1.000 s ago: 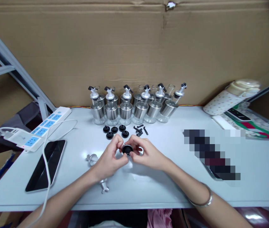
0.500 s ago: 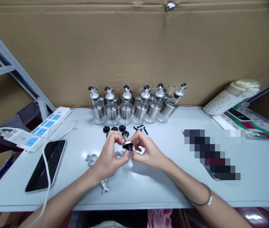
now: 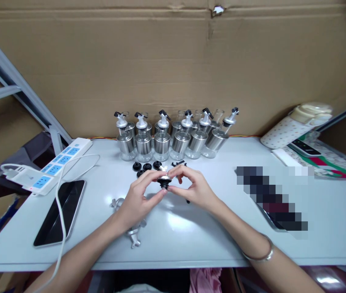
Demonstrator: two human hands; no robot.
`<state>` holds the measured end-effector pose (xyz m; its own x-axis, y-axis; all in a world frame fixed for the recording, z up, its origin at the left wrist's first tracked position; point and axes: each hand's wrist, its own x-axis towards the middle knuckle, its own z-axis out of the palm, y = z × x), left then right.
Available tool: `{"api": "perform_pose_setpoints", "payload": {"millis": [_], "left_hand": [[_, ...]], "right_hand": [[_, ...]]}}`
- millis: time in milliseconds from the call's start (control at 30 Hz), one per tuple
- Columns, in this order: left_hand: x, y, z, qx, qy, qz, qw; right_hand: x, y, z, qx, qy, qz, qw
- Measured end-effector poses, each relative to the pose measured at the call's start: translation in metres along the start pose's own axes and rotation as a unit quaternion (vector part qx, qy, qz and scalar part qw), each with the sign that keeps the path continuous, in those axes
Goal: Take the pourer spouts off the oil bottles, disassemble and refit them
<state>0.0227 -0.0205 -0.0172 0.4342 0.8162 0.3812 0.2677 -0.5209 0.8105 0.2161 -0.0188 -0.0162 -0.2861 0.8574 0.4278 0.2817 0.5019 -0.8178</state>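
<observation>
Over the middle of the table, my left hand point(image 3: 139, 199) and my right hand point(image 3: 195, 189) pinch one silver pourer top with a black ribbed stopper point(image 3: 164, 182) between their fingertips. Its stopper points down and its silver part faces up. Behind it lie several loose black stoppers point(image 3: 147, 166) and small black levers point(image 3: 179, 163). Silver pourer parts point(image 3: 134, 238) rest beside my left wrist, partly hidden by the hand. At the back stand several glass bottles with steel bands point(image 3: 162, 143); the front ones carry silver pourers with black levers.
A power strip point(image 3: 55, 167) with a white cable and a black tablet point(image 3: 59, 213) lie on the left. To the right are a dotted tumbler point(image 3: 285, 130), a dark device point(image 3: 305, 148) and a pixelated object point(image 3: 270, 199). Cardboard point(image 3: 166, 61) rises behind the bottles.
The held pourer top has shifted slightly up and turned more upright. My fingers have moved on it, uncovering more black stoppers and silver parts on the table.
</observation>
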Motion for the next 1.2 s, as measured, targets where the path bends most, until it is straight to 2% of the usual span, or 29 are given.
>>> {"api": "perform_pose_setpoints", "payload": {"millis": [133, 233, 333, 433, 567, 733, 867, 1067, 1133, 1200], "left_hand": [[0.001, 0.001, 0.000, 0.027, 0.005, 0.008, 1.000], [0.000, 0.003, 0.001, 0.049, 0.006, 0.021, 0.999], [-0.001, 0.005, 0.001, 0.058, 0.002, 0.038, 0.998], [-0.003, 0.007, 0.000, 0.064, -0.001, 0.044, 0.997], [-0.003, 0.009, 0.000, 0.068, -0.005, 0.048, 0.997], [-0.002, 0.009, 0.001, 0.067, -0.015, 0.046, 0.997], [-0.002, 0.007, 0.002, 0.069, -0.035, 0.041, 0.996], [-0.004, 0.008, 0.002, 0.063, -0.054, 0.044, 0.996], [-0.004, 0.007, 0.002, 0.060, -0.055, 0.039, 0.996], [-0.003, 0.006, 0.001, 0.058, -0.053, 0.030, 0.996]], "right_hand": [[0.000, -0.001, 0.002, -0.006, -0.019, -0.006, 1.000], [0.004, 0.001, -0.007, -0.006, -0.038, 0.023, 0.999], [0.010, 0.011, -0.026, -0.075, 0.048, 0.103, 0.991], [0.013, 0.029, -0.046, -0.187, 0.119, 0.174, 0.960], [0.011, 0.050, -0.056, -0.309, 0.083, 0.199, 0.926], [0.009, 0.059, -0.047, -0.357, 0.022, 0.185, 0.915], [0.010, 0.060, -0.042, -0.346, 0.018, 0.189, 0.919], [0.013, 0.055, -0.048, -0.295, 0.063, 0.207, 0.931], [0.014, 0.049, -0.049, -0.209, 0.084, 0.203, 0.953], [0.014, 0.038, -0.046, -0.057, 0.095, 0.194, 0.975]]}}
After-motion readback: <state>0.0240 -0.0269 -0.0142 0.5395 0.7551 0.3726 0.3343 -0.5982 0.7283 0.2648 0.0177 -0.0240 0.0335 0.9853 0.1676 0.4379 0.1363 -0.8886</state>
